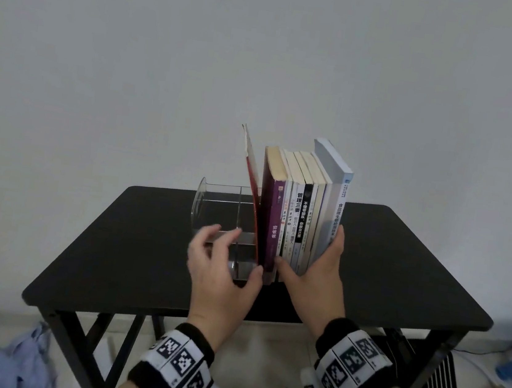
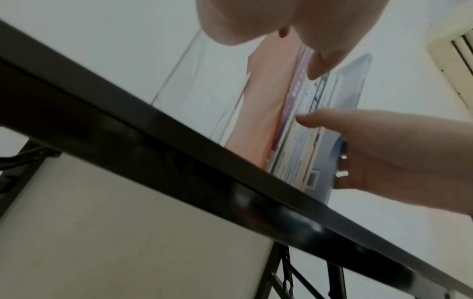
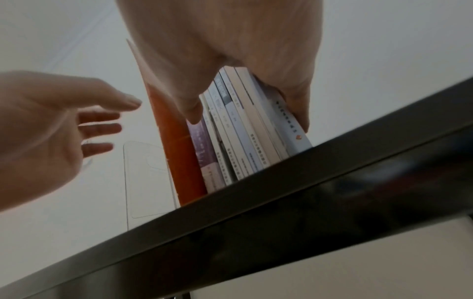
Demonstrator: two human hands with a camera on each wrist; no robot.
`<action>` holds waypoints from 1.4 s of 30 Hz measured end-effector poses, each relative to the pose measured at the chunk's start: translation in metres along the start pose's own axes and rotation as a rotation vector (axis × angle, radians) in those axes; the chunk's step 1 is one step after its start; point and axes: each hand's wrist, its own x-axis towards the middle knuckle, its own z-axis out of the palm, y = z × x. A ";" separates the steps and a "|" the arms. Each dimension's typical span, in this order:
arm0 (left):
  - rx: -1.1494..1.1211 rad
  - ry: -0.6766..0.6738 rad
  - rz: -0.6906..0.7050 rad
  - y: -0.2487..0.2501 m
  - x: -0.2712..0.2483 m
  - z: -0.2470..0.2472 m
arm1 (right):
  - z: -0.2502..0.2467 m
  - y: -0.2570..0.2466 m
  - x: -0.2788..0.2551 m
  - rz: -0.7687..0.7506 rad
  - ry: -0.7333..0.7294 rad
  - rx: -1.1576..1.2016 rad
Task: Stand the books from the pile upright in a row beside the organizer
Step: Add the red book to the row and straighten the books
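Black table (image 1: 143,260) bears the clear organizer (image 1: 223,215); beside it the row of books (image 1: 303,219) stands upright. Right hand (image 1: 318,275) clasps that row, thumb and fingers spanning it, likely steadying it against the organizer. Left hand (image 1: 222,273) hovers open before the organizer, holding nothing.

We see a black table (image 1: 399,276) on dark legs. On it, toward the far middle, stand a clear organizer (image 1: 214,208) and, touching its right side, a row of upright books (image 1: 297,218).

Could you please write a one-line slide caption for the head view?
Right hand steadies upright row of books beside clear organizer on black table; left hand hovers open.
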 end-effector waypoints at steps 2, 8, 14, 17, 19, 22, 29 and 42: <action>0.004 -0.040 -0.200 0.000 0.009 -0.009 | -0.001 -0.002 0.002 0.017 0.003 -0.001; -0.059 -0.287 -0.356 -0.016 0.036 -0.020 | -0.008 -0.014 0.015 0.052 -0.045 -0.038; 0.030 -0.327 -0.397 -0.033 0.055 -0.027 | -0.003 -0.032 0.027 0.100 -0.227 -0.102; 0.037 -0.330 -0.440 -0.042 0.068 -0.037 | 0.005 -0.040 0.037 0.125 -0.317 -0.165; 0.031 -0.317 -0.460 -0.050 0.080 -0.044 | 0.012 -0.048 0.045 0.139 -0.378 -0.199; 0.024 -0.314 -0.482 -0.067 0.098 -0.058 | 0.024 -0.060 0.056 0.129 -0.492 -0.241; 0.026 -0.274 -0.550 -0.105 0.132 -0.082 | 0.072 -0.078 0.083 0.025 -0.547 -0.463; 0.106 -0.203 -0.609 -0.165 0.175 -0.101 | 0.139 -0.100 0.109 -0.223 -0.676 -0.853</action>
